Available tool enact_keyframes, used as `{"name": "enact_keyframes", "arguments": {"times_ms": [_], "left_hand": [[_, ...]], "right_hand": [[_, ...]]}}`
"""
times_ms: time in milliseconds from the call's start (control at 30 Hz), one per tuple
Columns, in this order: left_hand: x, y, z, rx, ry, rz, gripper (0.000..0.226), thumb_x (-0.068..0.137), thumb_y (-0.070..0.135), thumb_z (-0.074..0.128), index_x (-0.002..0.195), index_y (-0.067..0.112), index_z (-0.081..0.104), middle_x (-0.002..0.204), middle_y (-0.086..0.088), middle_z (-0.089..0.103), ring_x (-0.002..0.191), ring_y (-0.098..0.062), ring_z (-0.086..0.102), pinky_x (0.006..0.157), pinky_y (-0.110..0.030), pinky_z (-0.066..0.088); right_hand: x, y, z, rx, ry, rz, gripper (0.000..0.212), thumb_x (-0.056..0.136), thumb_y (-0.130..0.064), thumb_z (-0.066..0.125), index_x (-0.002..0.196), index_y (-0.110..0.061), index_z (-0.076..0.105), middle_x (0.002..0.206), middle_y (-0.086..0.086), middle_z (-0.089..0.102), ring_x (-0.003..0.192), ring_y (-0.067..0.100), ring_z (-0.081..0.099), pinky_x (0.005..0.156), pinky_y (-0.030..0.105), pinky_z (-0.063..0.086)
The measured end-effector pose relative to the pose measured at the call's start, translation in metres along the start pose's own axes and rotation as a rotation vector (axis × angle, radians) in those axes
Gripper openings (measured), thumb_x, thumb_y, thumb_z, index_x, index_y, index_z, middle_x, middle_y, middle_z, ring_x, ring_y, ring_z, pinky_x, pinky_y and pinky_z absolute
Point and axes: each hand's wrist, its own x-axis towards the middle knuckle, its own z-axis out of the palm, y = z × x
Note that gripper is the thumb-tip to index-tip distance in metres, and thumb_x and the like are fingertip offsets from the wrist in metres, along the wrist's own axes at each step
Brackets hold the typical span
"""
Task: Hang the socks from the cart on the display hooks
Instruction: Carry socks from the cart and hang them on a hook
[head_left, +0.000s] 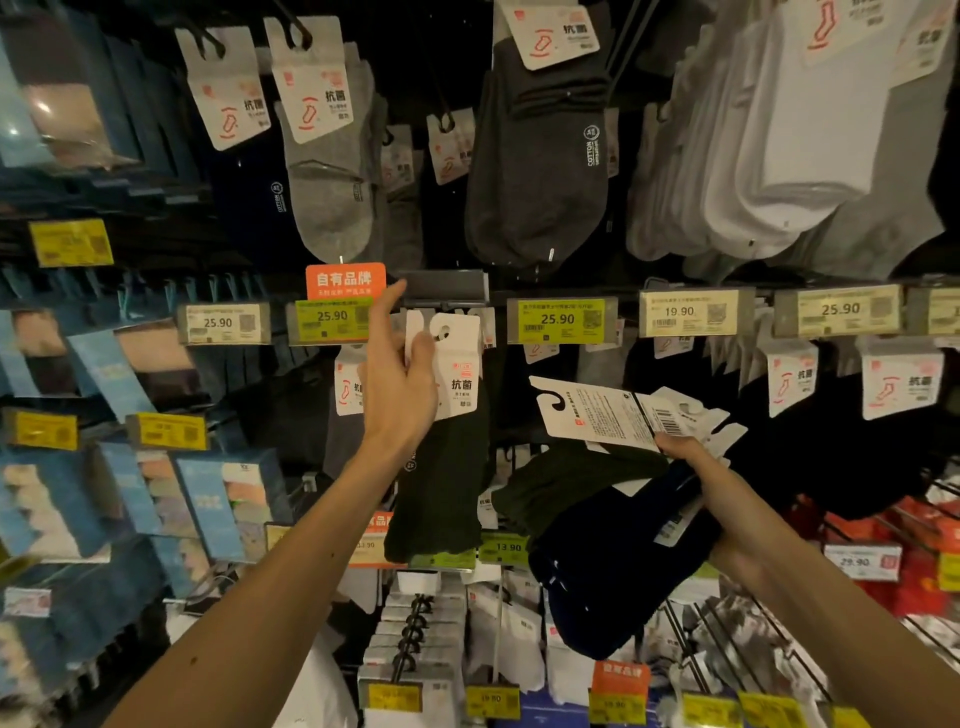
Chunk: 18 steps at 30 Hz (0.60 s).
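My left hand (397, 382) pinches the white card header of a dark green sock pack (441, 488) and holds it up just below a grey hook end plate (444, 286) in the middle row. The card's hanging hole sits right under that plate. My right hand (696, 467) grips a bundle of several dark sock packs (613, 551), navy and dark green, with their white barcode cards (608, 415) fanned up to the left.
The wall display holds rows of hung socks: grey (332, 197), charcoal (535, 171) and white (779, 145) above, black ones at the right. Yellow price tags (558, 319) line the rails. Blue boxed packs (124, 483) fill the left side. More hooks with white cards (415, 639) hang below.
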Motion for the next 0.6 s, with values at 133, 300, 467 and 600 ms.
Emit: {"name": "enact_keyframes", "arguments": {"times_ms": [133, 300, 467, 600], "left_hand": [[0.01, -0.015, 0.003, 0.072, -0.014, -0.008, 0.05, 0.104, 0.008, 0.043, 0.148, 0.029, 0.03, 0.107, -0.008, 0.066, 0.059, -0.012, 0.063, 0.048, -0.027, 0.049], [0.011, -0.019, 0.008, 0.131, -0.002, 0.028, 0.053, 0.104, 0.005, 0.041, 0.15, 0.027, 0.026, 0.11, 0.013, 0.059, 0.06, -0.008, 0.06, 0.054, -0.034, 0.052], [0.004, -0.021, 0.014, 0.151, -0.008, 0.01, 0.064, 0.103, 0.0, 0.041, 0.156, 0.03, 0.018, 0.117, 0.041, 0.041, 0.06, 0.0, 0.057, 0.056, -0.034, 0.053], [0.009, -0.032, 0.019, 0.192, 0.015, 0.056, 0.071, 0.102, 0.001, 0.043, 0.156, 0.034, 0.011, 0.121, 0.032, 0.04, 0.063, -0.024, 0.063, 0.057, -0.046, 0.057]], "right_hand": [[-0.005, -0.001, -0.001, -0.002, 0.019, 0.007, 0.029, 0.084, -0.036, 0.072, 0.107, -0.018, 0.075, 0.11, 0.015, 0.074, 0.106, 0.034, 0.068, 0.094, 0.045, 0.052], [-0.01, -0.004, -0.001, 0.023, 0.004, 0.008, 0.026, 0.081, -0.036, 0.073, 0.102, -0.019, 0.076, 0.101, 0.011, 0.076, 0.097, 0.029, 0.07, 0.083, 0.04, 0.055], [-0.013, -0.004, -0.001, 0.054, -0.017, 0.04, 0.033, 0.073, -0.038, 0.075, 0.1, -0.019, 0.076, 0.105, 0.014, 0.073, 0.103, 0.032, 0.067, 0.099, 0.048, 0.051], [-0.014, -0.002, 0.001, 0.082, -0.024, 0.056, 0.041, 0.066, -0.039, 0.076, 0.102, -0.019, 0.075, 0.107, 0.013, 0.073, 0.103, 0.031, 0.067, 0.097, 0.047, 0.052]]}}
